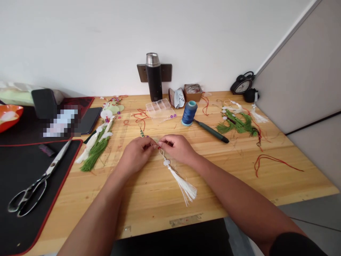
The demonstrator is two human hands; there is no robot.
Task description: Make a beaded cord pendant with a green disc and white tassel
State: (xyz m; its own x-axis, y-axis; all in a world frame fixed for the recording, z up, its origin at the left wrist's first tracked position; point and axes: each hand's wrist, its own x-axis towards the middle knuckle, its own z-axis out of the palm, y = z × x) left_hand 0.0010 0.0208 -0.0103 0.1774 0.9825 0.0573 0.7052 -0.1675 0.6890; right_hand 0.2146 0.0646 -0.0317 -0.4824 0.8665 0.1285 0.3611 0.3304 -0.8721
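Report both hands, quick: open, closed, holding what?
Left hand: closed, fingertips at the red cord of the white tassel; exact grip hidden.
Right hand: closed, pinching at that red cord.

Soft, fairly bright light casts faint shadows on the pale-brown wooden surface (149, 202); coarse pixel blocks (61, 121) mask the middle left.

A white tassel (185, 185) lies fanned and slanting on the wooden bench (144, 208), topped by a pale bead (166, 162) and looped cord (161, 153).
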